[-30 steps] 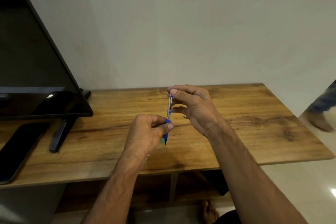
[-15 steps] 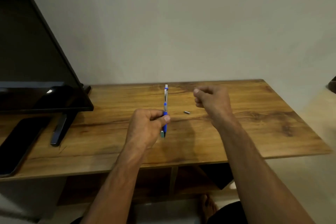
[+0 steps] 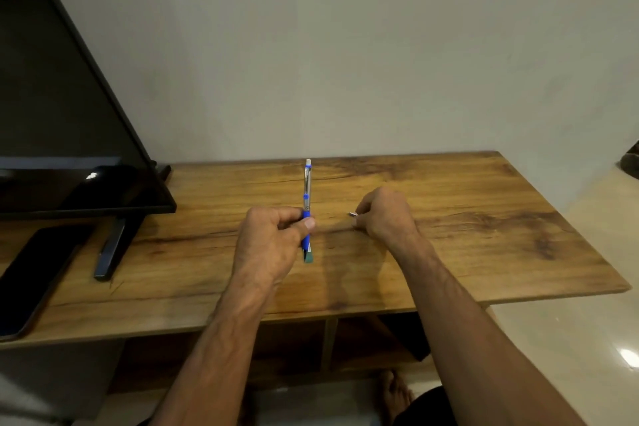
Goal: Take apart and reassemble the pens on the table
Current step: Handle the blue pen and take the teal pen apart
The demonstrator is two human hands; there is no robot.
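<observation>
Left hand (image 3: 273, 239): I've got its grip closed round the upright blue pen (image 3: 307, 207).
Right hand (image 3: 383, 214): fingers pinch a small silver piece (image 3: 352, 214) at the worktop (image 3: 484, 218).

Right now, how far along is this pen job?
Early on. One small silver part is already off the pen and lies on the wooden table, with the right hand at it. The left hand holds the blue and silver pen upright. The rest of the dismantling and all the reassembly remain.
</observation>
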